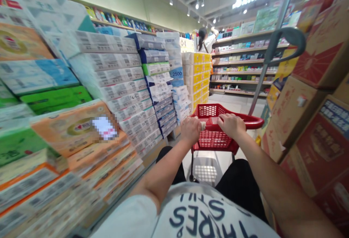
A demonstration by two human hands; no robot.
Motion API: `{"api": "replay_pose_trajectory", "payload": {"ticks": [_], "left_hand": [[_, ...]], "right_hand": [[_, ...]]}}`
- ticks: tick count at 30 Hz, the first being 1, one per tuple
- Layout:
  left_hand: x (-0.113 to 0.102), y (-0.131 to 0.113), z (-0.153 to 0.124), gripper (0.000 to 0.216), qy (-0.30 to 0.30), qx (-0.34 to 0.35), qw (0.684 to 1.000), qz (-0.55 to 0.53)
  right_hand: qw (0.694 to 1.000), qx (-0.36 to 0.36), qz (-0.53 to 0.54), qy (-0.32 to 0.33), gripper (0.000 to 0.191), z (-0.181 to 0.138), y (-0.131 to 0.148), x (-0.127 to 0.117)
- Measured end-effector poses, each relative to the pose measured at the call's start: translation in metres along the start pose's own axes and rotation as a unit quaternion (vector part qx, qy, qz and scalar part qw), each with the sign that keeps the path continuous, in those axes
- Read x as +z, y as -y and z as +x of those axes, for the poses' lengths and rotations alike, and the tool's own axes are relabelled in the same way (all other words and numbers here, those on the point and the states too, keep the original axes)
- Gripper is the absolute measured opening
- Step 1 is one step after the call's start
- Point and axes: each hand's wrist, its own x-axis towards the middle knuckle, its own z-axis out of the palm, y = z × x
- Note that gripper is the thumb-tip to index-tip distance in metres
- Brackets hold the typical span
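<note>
In front of my body stands a red plastic shopping cart point(215, 141) with a latticed basket and dark legs. My left hand point(191, 129) is closed over the left part of its handle, and a small pale beige thing point(203, 125) shows beside those fingers, too small to name. Toward the middle of the bar, my right hand point(231, 124) wraps the red handle point(253, 122), which runs on past it to the right. The basket's visible part shows red lattice; my hands hide some of the inside.
Stacked tissue packs point(120, 71) line the left side, with orange packs point(73, 132) nearest. Yellow-and-white packs point(200, 76) stand farther on, with a person point(208, 41) behind. Cardboard cartons point(289, 111) and a metal pole point(259, 89) border the right. Stocked shelves point(242, 63) cross the far end.
</note>
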Motion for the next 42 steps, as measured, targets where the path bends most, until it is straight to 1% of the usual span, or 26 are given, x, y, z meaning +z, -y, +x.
{"api": "replay_pose_trajectory", "payload": {"ticks": [1,3,6,8,11,13,15,18,21,22,23,25,26,27,29,30,32,33,35,37,39,41,42], "left_hand": [[0.004,0.001,-0.009,0.024,-0.028,0.004,1.000,-0.006],[0.012,0.002,-0.023,0.024,-0.056,0.012,0.998,-0.014],[0.018,0.005,-0.036,0.031,-0.057,0.016,0.998,-0.013],[0.015,0.006,-0.038,0.034,-0.048,0.018,0.999,-0.011],[0.001,0.007,-0.026,0.031,-0.024,0.023,0.999,-0.015],[-0.009,0.005,-0.009,0.032,0.005,0.018,1.000,-0.006],[-0.016,0.000,0.008,0.037,0.038,-0.001,0.999,0.025],[-0.020,-0.009,0.023,0.036,0.078,-0.009,0.995,0.064],[-0.020,-0.013,0.026,0.037,0.095,-0.008,0.992,0.084],[-0.020,-0.013,0.027,0.038,0.112,-0.004,0.990,0.087],[-0.021,-0.012,0.030,0.040,0.141,0.002,0.986,0.090],[-0.022,-0.009,0.040,0.041,0.230,0.022,0.968,0.096],[-0.023,-0.008,0.046,0.039,0.281,0.032,0.954,0.101],[-0.024,-0.006,0.052,0.036,0.320,0.039,0.941,0.106],[-0.024,-0.003,0.061,0.033,0.365,0.042,0.923,0.113],[-0.024,-0.002,0.062,0.032,0.370,0.043,0.921,0.114],[-0.023,-0.001,0.059,0.030,0.359,0.054,0.925,0.111],[-0.023,-0.001,0.054,0.030,0.337,0.056,0.934,0.108],[-0.021,-0.001,0.040,0.033,0.254,0.040,0.962,0.097],[-0.019,-0.001,0.021,0.036,0.140,0.005,0.987,0.077],[-0.016,0.000,0.001,0.033,0.042,-0.015,0.998,0.051],[-0.014,0.002,-0.015,0.028,-0.020,-0.007,0.999,0.028],[-0.014,0.004,-0.020,0.027,-0.038,0.000,0.999,0.023]], "right_hand": [[1.000,-0.001,-0.001,0.000,0.038,0.000,0.000,0.000],[1.000,0.000,-0.005,-0.002,0.037,0.000,0.000,0.000],[1.000,0.003,-0.010,0.008,0.038,0.001,0.000,-0.001],[1.000,0.001,-0.011,0.018,0.039,0.002,0.000,-0.001],[1.000,-0.003,-0.010,0.028,0.041,0.003,-0.001,-0.001],[1.000,-0.002,-0.010,0.030,0.042,0.003,-0.002,-0.001],[1.000,-0.002,-0.012,0.023,0.041,0.002,-0.003,-0.001],[1.000,-0.003,-0.013,0.011,0.041,0.000,-0.002,-0.001],[1.000,-0.006,-0.012,0.009,0.041,-0.001,-0.002,-0.001],[1.000,-0.007,-0.012,0.010,0.041,-0.001,-0.002,-0.002],[1.000,-0.007,-0.012,0.010,0.041,-0.001,-0.001,-0.002],[1.000,-0.007,-0.011,0.008,0.041,-0.001,-0.001,-0.003],[1.000,-0.006,-0.011,0.007,0.040,-0.002,-0.001,-0.003],[1.000,-0.005,-0.010,0.005,0.040,-0.003,0.000,-0.003],[1.000,-0.006,-0.009,0.003,0.040,-0.004,0.001,-0.004],[1.000,-0.007,-0.008,0.002,0.040,-0.005,0.002,-0.004],[1.000,-0.011,-0.008,0.002,0.040,-0.006,0.005,-0.005],[1.000,-0.011,-0.009,0.003,0.040,-0.007,0.006,-0.005],[1.000,-0.010,-0.008,0.006,0.041,-0.007,0.009,-0.006],[1.000,-0.008,-0.005,0.011,0.041,-0.007,0.011,-0.006],[1.000,-0.007,-0.002,0.014,0.042,-0.007,0.013,-0.007],[1.000,-0.009,0.000,0.017,0.043,-0.006,0.014,-0.007],[1.000,-0.009,0.000,0.020,0.043,-0.005,0.014,-0.007]]}}
